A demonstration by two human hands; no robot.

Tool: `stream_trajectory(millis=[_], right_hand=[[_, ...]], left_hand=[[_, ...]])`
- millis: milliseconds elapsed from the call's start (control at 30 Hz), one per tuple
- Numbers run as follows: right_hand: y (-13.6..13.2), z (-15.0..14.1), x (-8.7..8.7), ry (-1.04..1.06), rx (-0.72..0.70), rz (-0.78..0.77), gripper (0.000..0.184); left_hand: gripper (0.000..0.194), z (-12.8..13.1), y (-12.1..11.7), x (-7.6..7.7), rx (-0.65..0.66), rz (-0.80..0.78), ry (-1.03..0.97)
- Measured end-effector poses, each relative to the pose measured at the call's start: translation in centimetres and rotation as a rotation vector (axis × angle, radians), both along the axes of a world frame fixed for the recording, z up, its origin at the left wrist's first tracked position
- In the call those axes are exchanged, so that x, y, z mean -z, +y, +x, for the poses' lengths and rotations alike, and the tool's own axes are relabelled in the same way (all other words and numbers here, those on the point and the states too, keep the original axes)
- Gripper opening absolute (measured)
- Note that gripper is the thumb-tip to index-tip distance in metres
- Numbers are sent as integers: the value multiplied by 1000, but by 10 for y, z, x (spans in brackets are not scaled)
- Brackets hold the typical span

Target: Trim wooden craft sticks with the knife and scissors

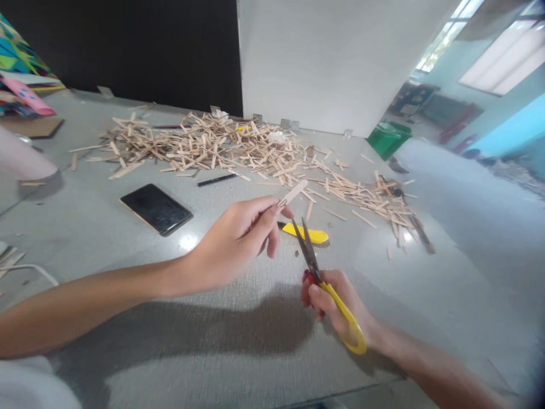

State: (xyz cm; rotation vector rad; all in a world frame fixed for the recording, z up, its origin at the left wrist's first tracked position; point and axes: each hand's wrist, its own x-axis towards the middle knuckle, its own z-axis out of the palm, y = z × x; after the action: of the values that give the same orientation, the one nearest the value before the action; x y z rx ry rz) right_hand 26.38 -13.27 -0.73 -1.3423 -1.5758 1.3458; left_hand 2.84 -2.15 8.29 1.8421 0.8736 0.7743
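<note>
My left hand [238, 241] pinches one end of a short flat wooden stick [293, 193] and holds it above the grey table [191, 341]. My right hand [330, 304] grips yellow-handled scissors [317, 272]; their blades are slightly apart and point up toward the stick, just below it without touching. A yellow utility knife [309, 233] lies on the table behind the blades. A wide heap of wooden sticks [221, 145] spreads across the far side of the table.
A black phone [155, 208] lies face up at left of my hand. A black pen [216, 180] rests near the heap. A white panel [323, 62] stands behind the sticks, a green bin [388, 139] beyond the table edge. Colourful cardboard pieces [21, 79] sit far left.
</note>
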Motion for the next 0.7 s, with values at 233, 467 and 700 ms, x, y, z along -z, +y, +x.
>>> stream_trajectory(millis=[233, 467, 700], right_hand=[[-5, 0, -7, -12, -24, 47, 58], [-16, -7, -13, 4, -43, 111, 63], [-12, -11, -25, -9, -70, 211, 52]], left_hand=[[41, 2, -7, 2, 173, -122, 123], [44, 9, -20, 6, 358, -140, 168], [45, 12, -20, 8, 424, -206, 147]])
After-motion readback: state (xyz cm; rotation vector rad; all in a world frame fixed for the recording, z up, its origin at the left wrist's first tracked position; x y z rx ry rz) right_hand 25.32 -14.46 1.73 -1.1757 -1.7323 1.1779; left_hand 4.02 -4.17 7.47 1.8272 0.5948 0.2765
